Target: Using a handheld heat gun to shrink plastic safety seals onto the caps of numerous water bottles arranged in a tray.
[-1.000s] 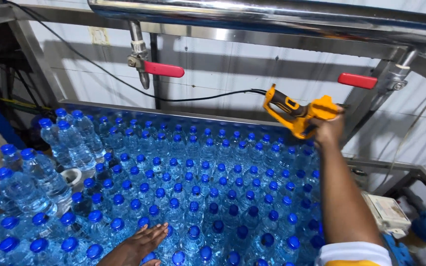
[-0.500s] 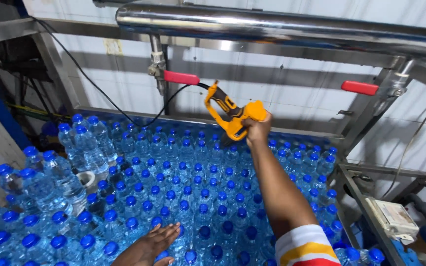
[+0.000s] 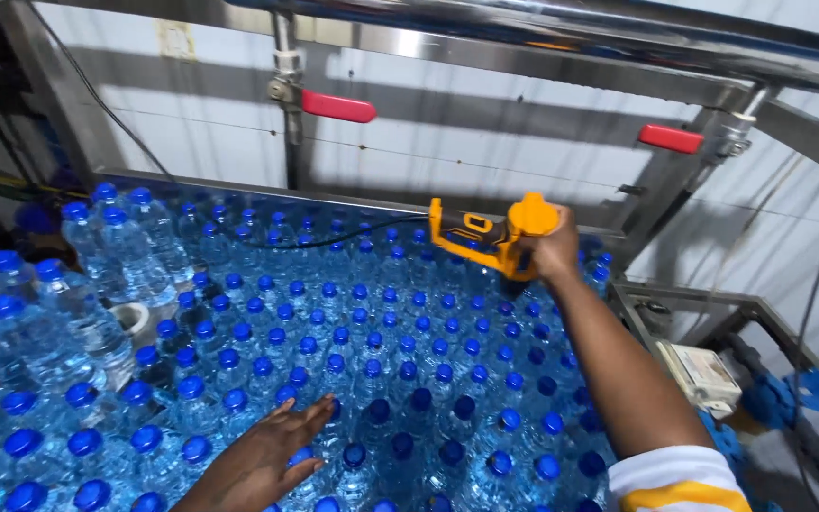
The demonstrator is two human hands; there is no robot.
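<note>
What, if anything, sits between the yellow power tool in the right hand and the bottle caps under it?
Nothing visible. The right hand grips the yellow power tool directly above the far rows of blue-capped bottles, nose pointing down at them. Its black cord trails off to the left over the caps. The left hand rests on near bottles.

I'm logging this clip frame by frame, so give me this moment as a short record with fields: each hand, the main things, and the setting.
left hand: flat, fingers spread on the bottle caps
right hand: grips the yellow-and-black corded power tool, held over the far rows
bottles: clear plastic bottles with blue caps, upright, tightly packed
table: steel-framed table
behind: two red-handled valves
</note>
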